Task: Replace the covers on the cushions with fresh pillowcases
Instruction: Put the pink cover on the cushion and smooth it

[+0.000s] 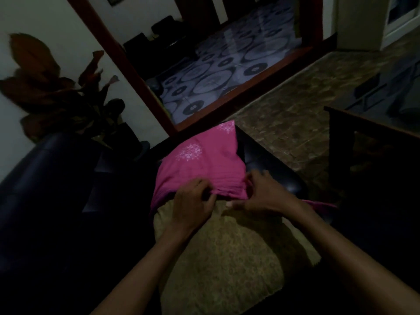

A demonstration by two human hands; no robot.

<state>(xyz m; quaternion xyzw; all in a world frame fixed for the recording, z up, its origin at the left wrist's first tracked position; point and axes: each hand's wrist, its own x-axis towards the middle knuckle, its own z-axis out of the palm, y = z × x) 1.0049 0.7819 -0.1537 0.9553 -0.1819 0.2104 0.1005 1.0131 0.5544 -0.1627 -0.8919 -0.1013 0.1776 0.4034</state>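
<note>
A tan cushion (218,253) lies on a dark sofa (45,178), in front of the person. Its far end is inside a pink pillowcase (197,164), which has pale flower-like prints on it. The near part of the cushion is bare.

The left hand (193,201) has its fingers curled on the bunched open edge of the pillowcase and pinches the cloth there. The right hand (261,194) holds the same edge just beside it, with fingers bent into the folds and the thumb lying flat against the cushion. The two hands are close together, at the line where the pink cloth ends and the tan fabric begins.

A plant (52,87) with big brown leaves stands to the left, behind the sofa arm. A dark wooden worktop (368,123) is at the right edge. The floor (295,114) beyond has a rough stone pattern, and farther away there are tiles (218,64) with round dark shapes. The room is dim.
</note>
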